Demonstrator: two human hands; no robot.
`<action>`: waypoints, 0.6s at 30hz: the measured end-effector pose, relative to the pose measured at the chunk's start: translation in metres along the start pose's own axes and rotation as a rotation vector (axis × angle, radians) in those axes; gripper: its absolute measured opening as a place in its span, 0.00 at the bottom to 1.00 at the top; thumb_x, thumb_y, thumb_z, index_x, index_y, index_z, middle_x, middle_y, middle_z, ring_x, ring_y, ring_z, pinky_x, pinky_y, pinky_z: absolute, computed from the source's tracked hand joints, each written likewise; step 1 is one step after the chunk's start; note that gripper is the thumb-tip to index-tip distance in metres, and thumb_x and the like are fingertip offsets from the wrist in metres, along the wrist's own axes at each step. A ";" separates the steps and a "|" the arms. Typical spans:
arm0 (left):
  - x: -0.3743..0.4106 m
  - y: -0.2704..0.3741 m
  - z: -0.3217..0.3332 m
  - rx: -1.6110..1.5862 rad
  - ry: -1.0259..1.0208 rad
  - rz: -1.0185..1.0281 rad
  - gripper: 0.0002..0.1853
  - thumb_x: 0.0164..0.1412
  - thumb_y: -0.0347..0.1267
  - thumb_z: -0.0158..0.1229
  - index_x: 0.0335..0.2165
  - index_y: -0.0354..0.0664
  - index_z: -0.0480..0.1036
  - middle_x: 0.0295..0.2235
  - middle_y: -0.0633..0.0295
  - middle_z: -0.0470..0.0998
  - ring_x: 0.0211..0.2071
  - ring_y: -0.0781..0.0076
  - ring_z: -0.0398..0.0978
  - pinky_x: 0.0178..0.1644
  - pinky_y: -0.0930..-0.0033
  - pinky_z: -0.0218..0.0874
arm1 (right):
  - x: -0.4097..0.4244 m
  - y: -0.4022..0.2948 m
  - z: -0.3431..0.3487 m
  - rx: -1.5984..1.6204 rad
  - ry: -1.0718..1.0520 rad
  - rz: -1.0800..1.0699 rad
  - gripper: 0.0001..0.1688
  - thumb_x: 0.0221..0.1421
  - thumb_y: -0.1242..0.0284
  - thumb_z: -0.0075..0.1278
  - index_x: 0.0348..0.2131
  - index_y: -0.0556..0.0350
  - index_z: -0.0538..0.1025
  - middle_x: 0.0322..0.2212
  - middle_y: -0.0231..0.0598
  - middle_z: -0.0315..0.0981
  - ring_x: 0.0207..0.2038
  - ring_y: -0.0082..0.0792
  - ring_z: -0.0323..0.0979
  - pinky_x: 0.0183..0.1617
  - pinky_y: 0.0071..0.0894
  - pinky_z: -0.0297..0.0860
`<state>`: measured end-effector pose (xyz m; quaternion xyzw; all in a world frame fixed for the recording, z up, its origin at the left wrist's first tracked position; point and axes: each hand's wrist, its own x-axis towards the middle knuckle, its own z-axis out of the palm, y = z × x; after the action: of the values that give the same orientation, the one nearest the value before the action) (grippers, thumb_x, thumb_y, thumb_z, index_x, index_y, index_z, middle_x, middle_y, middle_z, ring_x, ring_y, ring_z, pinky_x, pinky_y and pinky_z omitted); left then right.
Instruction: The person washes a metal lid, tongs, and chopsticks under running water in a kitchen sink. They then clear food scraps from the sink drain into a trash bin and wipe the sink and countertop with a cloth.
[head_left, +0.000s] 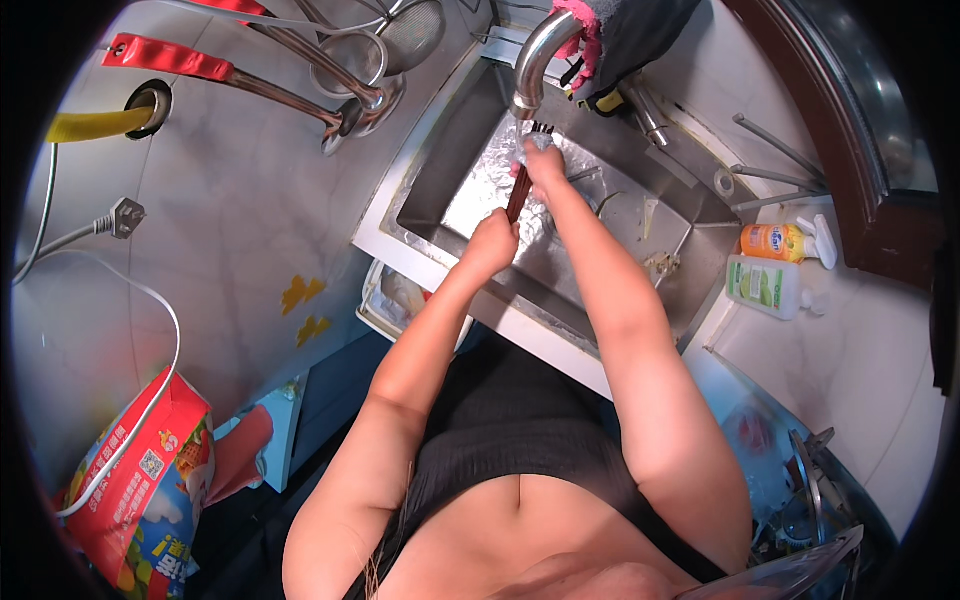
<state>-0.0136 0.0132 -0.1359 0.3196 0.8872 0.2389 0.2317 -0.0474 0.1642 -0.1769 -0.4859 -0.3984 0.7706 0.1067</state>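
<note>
My left hand (493, 244) is closed around the lower end of a bundle of dark brown chopsticks (519, 196). Higher up the bundle, my right hand (545, 166) presses a pale grey scrubbing pad (540, 140) around the sticks, whose tips stick out beyond it. Both hands are over a stainless steel sink (630, 176). Directly above the tips is the mouth of a curved metal faucet (541, 52), from which a thin stream of water runs beside the pad. Bright, rippled water covers part of the sink's floor.
Ladles with red handles (172, 58) and strainers (420, 34) hang at upper left. Food scraps (664, 264) lie in the sink's right corner. An orange spray bottle (780, 242) and a pump bottle (763, 287) lie at right. A bin (397, 296) sits below the sink's front edge.
</note>
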 end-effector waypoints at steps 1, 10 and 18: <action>0.003 0.002 -0.002 -0.025 0.029 -0.015 0.11 0.57 0.30 0.43 0.32 0.29 0.64 0.23 0.42 0.72 0.25 0.47 0.72 0.30 0.54 0.63 | 0.006 0.012 -0.007 -0.177 -0.213 -0.055 0.11 0.54 0.75 0.43 0.36 0.66 0.61 0.23 0.43 0.66 0.18 0.33 0.67 0.22 0.35 0.69; -0.001 0.018 -0.007 0.040 0.049 -0.128 0.09 0.53 0.26 0.45 0.30 0.26 0.63 0.23 0.37 0.72 0.28 0.41 0.72 0.33 0.49 0.63 | 0.023 0.024 -0.011 -0.116 -0.297 -0.075 0.12 0.57 0.72 0.37 0.35 0.68 0.64 0.22 0.48 0.69 0.22 0.39 0.71 0.29 0.38 0.71; 0.012 -0.002 -0.009 0.061 0.154 -0.077 0.08 0.52 0.26 0.44 0.28 0.27 0.64 0.22 0.38 0.72 0.26 0.42 0.72 0.30 0.48 0.63 | -0.013 0.070 0.005 -0.046 -0.249 -0.020 0.19 0.57 0.65 0.41 0.35 0.68 0.67 0.32 0.52 0.72 0.36 0.35 0.72 0.35 0.30 0.68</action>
<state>-0.0281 0.0174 -0.1334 0.2726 0.9210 0.2264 0.1618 -0.0294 0.1079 -0.2173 -0.3846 -0.4312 0.8144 0.0529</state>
